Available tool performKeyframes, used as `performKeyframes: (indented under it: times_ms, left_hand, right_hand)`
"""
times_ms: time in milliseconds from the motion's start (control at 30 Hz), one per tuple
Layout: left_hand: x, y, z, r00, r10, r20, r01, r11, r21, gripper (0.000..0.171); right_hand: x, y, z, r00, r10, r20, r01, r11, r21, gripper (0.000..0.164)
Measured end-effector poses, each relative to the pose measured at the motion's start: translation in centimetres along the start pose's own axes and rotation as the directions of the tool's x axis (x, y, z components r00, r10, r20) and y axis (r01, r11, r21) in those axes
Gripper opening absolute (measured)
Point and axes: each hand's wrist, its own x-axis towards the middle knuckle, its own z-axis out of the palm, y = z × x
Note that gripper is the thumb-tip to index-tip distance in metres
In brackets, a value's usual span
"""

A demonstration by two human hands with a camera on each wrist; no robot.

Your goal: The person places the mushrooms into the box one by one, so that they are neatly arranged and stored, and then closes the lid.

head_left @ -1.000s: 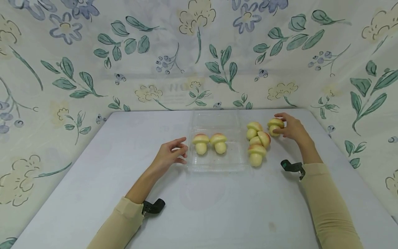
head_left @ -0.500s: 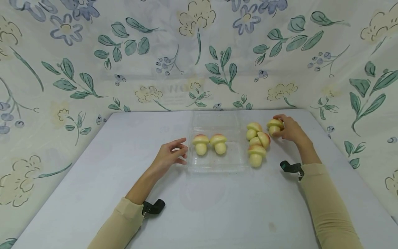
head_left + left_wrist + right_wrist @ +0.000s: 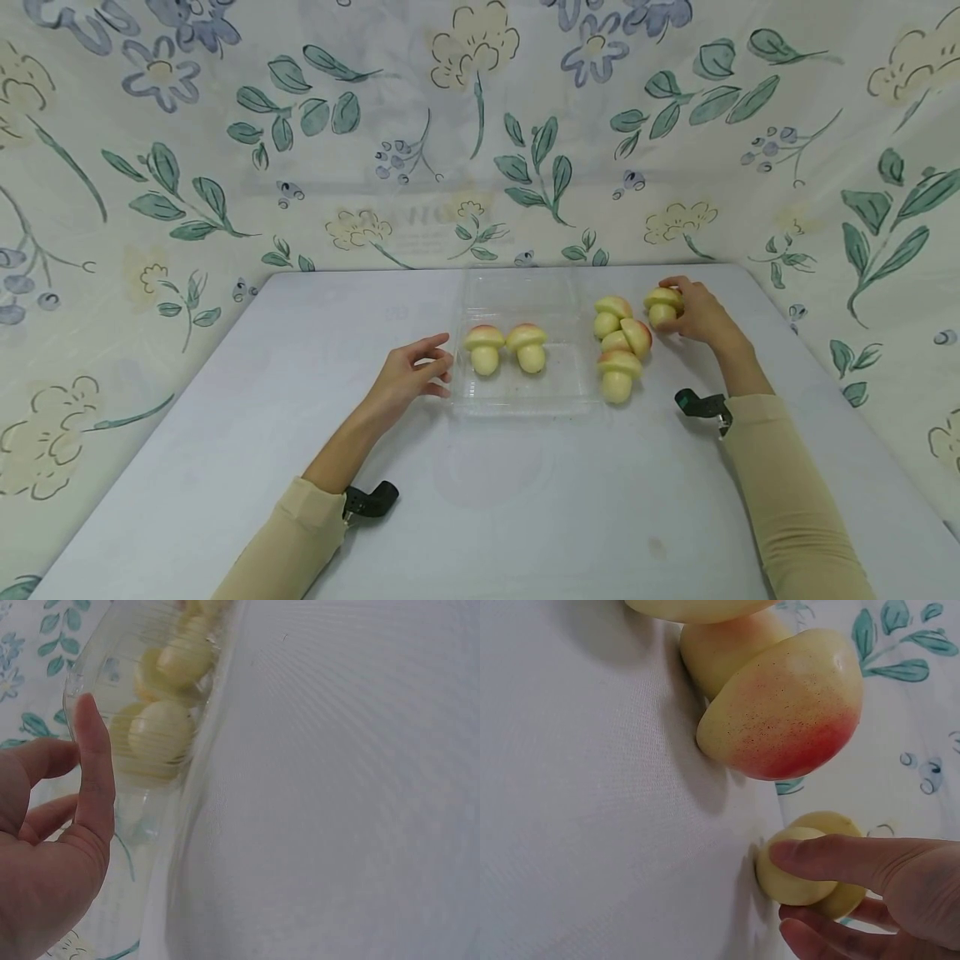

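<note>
R grip [image 3: 703, 312] | pinching mushroom pc [image 3: 661, 314] btwn thumb [image 3: 810, 856]/fingers [image 3: 810, 936] | L grip [image 3: 402, 379] loose, nr box [image 3: 568, 379]

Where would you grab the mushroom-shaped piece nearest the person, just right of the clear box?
Probably by its stem, pinched across both sides, coming in from the near right. The stem points toward the person and looks unobstructed, whereas its wider cap is crowded by the tilted neighbour behind, and the clear box sits close on its left.
</note>
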Motion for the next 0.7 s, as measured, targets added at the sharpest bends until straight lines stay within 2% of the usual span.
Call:
performKeyframes:
  times_ms: [333,700]
  left_hand:
    - [0.03,-0.06,-0.02,1.0,-0.005,0.003,0.005,1.0,-0.003,0.055]
    - [0.07,0.02,-0.09,1.0,-0.004,0.003,0.004,1.0,0.002,0.055]
  right_hand:
    - [0.11,0.03,0.33,1.0,0.012,-0.015,-0.012,1.0,-0.015,0.075]
    - [0.12,0.2,0.13,0.999,-0.047,-0.021,0.045,0.998,-0.052,0.075]
